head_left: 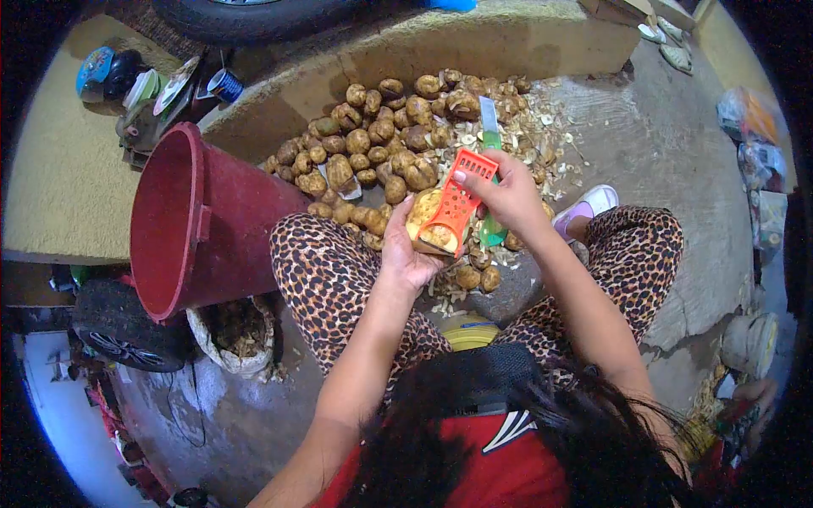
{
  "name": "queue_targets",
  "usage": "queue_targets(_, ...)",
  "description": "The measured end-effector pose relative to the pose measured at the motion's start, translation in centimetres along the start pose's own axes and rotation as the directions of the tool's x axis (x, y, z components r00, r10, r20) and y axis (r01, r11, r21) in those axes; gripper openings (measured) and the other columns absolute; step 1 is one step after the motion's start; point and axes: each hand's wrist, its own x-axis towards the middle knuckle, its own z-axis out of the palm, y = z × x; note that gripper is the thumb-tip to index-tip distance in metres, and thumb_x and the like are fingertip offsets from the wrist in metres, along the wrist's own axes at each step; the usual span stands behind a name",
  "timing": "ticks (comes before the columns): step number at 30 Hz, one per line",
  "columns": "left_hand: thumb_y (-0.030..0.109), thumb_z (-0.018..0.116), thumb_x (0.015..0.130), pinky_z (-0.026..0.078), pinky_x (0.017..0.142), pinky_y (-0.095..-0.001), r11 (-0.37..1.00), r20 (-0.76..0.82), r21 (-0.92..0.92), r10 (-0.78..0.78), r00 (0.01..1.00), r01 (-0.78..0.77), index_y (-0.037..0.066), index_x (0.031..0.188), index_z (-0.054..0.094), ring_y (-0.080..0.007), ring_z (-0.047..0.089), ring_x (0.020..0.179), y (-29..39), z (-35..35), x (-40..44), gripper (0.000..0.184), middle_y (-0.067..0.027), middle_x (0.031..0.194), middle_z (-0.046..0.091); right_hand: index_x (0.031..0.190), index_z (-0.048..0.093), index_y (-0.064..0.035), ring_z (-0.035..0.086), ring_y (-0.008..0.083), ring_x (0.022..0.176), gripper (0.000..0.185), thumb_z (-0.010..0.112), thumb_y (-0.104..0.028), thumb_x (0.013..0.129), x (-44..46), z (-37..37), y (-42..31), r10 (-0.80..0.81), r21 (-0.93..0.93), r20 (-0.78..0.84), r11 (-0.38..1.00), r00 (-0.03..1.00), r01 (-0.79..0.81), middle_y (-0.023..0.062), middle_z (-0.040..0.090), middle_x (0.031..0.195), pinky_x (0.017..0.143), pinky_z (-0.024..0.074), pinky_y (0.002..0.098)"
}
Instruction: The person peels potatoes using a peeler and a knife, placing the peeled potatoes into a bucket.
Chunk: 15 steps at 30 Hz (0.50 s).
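Note:
My left hand [401, 252] is closed around a partly peeled potato [422, 208], its pale yellow flesh showing. Against that potato lies the wide end of an orange plastic peeler [457, 201], whose perforated handle is gripped by my right hand [511, 193]. The same hand also keeps hold of a green-handled knife [489, 116], its blade pointing away from me. Part of the knife's handle is hidden behind my fingers. Beyond both hands, a heap of brown unpeeled potatoes [378, 133] covers the floor.
A big red bucket [222, 222] lies tipped at my left. Peelings [550, 127] are scattered right of the heap, below a low concrete ledge [525, 46]. An open white sack [241, 360] and a wheel [127, 326] stand behind the bucket. Bagged items [762, 169] line the right side.

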Motion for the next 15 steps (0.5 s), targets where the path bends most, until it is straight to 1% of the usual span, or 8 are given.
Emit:
queue_targets(2,0.04,0.037,0.088,0.048,0.078,-0.0508,1.0,0.039,0.003,0.007,0.999,-0.007,0.006,0.119,0.047,-0.0303,0.058,0.095,0.2,0.2,0.1,0.048,-0.0135,0.109,0.057,0.085,0.062,-0.0024,0.055,0.0096,0.058,0.031,0.069,-0.03,0.073,0.1,-0.1,0.1,-0.028,-0.017,-0.027,0.999,0.999,0.028,0.0033,0.06,0.067,0.054,0.0451,0.0258)
queue_targets(3,0.039,0.038,0.087,0.048,0.078,-0.0504,1.0,-0.023,0.002,0.026,0.999,-0.026,0.006,0.118,0.048,-0.0302,0.058,0.095,0.3,0.5,0.1,0.046,-0.0135,0.109,0.057,0.085,0.062,-0.0026,0.054,0.0091,0.057,0.031,0.069,-0.03,0.073,0.2,-0.3,0.2,-0.042,-0.026,-0.04,0.999,0.998,0.041,0.0031,0.06,0.066,0.053,0.0446,0.0254)
queue_targets(5,0.037,0.039,0.087,0.048,0.079,-0.0497,0.998,-0.148,0.003,0.06,0.987,-0.06,0.006,0.115,0.049,-0.0301,0.058,0.095,0.2,0.9,0.1,0.043,-0.0134,0.108,0.058,0.083,0.062,-0.0029,0.053,0.0081,0.054,0.029,0.068,-0.029,0.074,1.2,-1.9,0.0,-0.024,0.002,-0.162,1.0,0.986,0.024,0.0023,0.06,0.066,0.049,0.043,0.0244)
queue_targets(8,0.036,0.043,0.086,0.048,0.083,-0.0427,0.995,-0.039,0.061,0.078,0.996,-0.075,0.004,0.114,0.05,-0.0259,0.058,0.097,0.0,0.5,-0.3,0.043,-0.0129,0.108,0.058,0.082,0.061,-0.0034,0.051,0.0069,0.05,0.026,0.067,-0.028,0.076,3.8,-6.1,2.1,-0.037,-0.021,-0.373,0.999,0.927,0.032,0.001,0.059,0.065,0.045,0.0413,0.0229)
queue_targets(9,0.037,0.043,0.086,0.048,0.083,-0.0425,0.996,-0.044,0.064,0.072,0.996,-0.069,0.004,0.114,0.049,-0.0258,0.058,0.097,0.0,0.4,-0.3,0.044,-0.0129,0.108,0.058,0.082,0.061,-0.0036,0.051,0.0066,0.049,0.025,0.067,-0.027,0.076,4.1,-6.6,1.7,-0.054,-0.039,-0.445,0.998,0.894,0.041,0.0006,0.059,0.065,0.044,0.0408,0.0224)
queue_targets(12,0.04,0.042,0.086,0.048,0.084,-0.0418,0.997,-0.061,0.067,0.05,0.997,-0.046,0.004,0.115,0.049,-0.0255,0.058,0.098,0.0,0.3,0.0,0.047,-0.013,0.108,0.058,0.082,0.061,-0.0038,0.052,0.0068,0.048,0.022,0.066,-0.025,0.077,3.4,-5.4,1.3,-0.031,0.143,-0.334,0.986,0.942,0.084,0.0003,0.059,0.065,0.043,0.0406,0.0219)
queue_targets(13,0.04,0.041,0.087,0.048,0.084,-0.0434,0.999,-0.065,0.033,0.043,0.997,-0.041,0.004,0.116,0.048,-0.0264,0.058,0.097,0.0,0.5,0.1,0.047,-0.0133,0.108,0.058,0.082,0.06,-0.0044,0.052,0.0064,0.049,0.022,0.067,-0.025,0.077,2.7,-4.2,0.7,-0.004,0.156,-0.282,0.987,0.959,0.05,0.001,0.06,0.066,0.044,0.0411,0.0212)
queue_targets(15,0.042,0.038,0.088,0.048,0.083,-0.0466,0.999,-0.073,-0.035,0.029,0.997,-0.032,0.004,0.117,0.047,-0.0283,0.058,0.096,0.1,0.9,0.2,0.048,-0.0139,0.109,0.057,0.082,0.06,-0.0044,0.052,0.0066,0.05,0.023,0.067,-0.025,0.076,0.7,-1.9,-0.9,0.043,0.19,-0.11,0.981,0.993,-0.022,0.0011,0.06,0.067,0.045,0.0414,0.0213)
